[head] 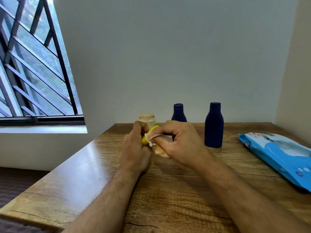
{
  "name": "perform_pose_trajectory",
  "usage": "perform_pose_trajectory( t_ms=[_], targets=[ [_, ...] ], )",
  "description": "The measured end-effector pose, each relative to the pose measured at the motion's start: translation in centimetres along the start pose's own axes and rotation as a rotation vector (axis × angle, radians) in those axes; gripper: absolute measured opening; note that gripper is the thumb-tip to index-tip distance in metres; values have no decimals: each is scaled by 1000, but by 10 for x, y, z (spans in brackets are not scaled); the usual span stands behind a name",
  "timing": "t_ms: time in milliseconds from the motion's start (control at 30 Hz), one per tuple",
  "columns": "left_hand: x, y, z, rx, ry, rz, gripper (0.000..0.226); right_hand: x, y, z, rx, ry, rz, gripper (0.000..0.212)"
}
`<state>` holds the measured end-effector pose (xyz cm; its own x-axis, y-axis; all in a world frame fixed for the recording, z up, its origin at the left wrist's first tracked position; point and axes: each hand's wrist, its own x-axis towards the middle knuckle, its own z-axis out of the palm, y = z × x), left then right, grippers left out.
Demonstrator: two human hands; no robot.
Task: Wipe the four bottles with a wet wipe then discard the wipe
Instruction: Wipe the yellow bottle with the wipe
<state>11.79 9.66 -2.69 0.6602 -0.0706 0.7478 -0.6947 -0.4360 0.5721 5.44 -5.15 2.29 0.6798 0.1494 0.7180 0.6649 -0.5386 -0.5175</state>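
My left hand (136,148) is closed around a small yellow bottle (146,138), which is mostly hidden in the fist. My right hand (178,140) pinches a white wet wipe (151,137) against that bottle; the wipe's lower part hangs below my fingers. Behind my hands stands a cream bottle (148,119), partly hidden. A dark blue bottle (178,113) stands upright behind my right hand. A second, taller-looking dark blue bottle (214,126) stands upright to the right, apart from my hands.
A blue pack of wet wipes (279,153) lies at the right of the wooden table (168,190). The wall is close behind the bottles, another wall at the right. A barred window (33,64) is at the left, past the table's left edge.
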Motion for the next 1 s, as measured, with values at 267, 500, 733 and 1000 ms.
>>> perform_pose_trajectory(
  t_ms=[267,500,733,1000],
  targets=[
    [-1,10,-1,-87,7,32,39,3,11,-4,-86,192,12,10],
    [0,1,-2,-44,2,20,27,-1,1,3,-68,42,-93,12],
    [1,5,0,-35,-2,24,31,4,11,0,-91,231,72,15],
    [1,5,-2,-29,16,16,31,0,3,5,-34,113,-19,13]
  ],
)
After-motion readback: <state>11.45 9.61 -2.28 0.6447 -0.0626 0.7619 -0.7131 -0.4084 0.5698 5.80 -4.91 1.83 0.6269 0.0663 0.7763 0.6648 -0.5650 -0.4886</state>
